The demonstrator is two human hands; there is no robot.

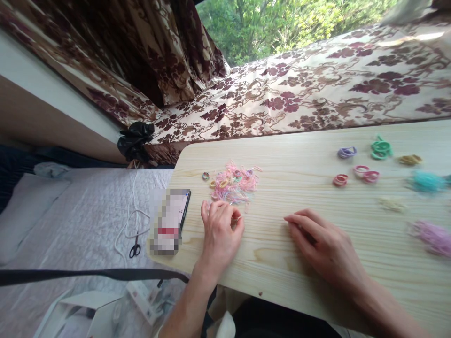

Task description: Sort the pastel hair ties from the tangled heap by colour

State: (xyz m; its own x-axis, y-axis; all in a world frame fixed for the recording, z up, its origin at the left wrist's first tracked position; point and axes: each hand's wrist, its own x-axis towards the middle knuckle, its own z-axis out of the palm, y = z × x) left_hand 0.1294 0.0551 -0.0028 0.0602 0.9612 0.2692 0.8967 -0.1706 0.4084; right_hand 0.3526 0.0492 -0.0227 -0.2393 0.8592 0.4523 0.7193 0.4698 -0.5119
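From where I stand, the tangled heap of thin pastel bands, mostly pink with some lilac, lies on the pale wood-grained tabletop, just beyond the person's left hand. That hand arches over the near edge of the heap, thumb and forefinger curved toward each other in what looks like a pinch; a pale sliver shows near the thumb, but I can't make out whether it is a band. The right hand hovers or rests well to the side, its fingers drawn close together and the thumb tip near the forefinger's. Whether anything is caught between them is too small to see.

The thin bands look almost weightless, soft and springy, probably elastic. I'd expect them to cling and snag, so one is best nipped by a loose loop at the heap's fringe and drawn out gently; a hard tug might drag neighbours along or snap a strand. The thicker tan rings on the heap seem sturdier and easier to grip by the rim, as does the small dark multicoloured ring just beside it.

Farther right lie thick loops in purple, green and red, and fluffy-looking piles in turquoise and pinkish lilac. These look equally light, better gathered with flat fingertips than squeezed.
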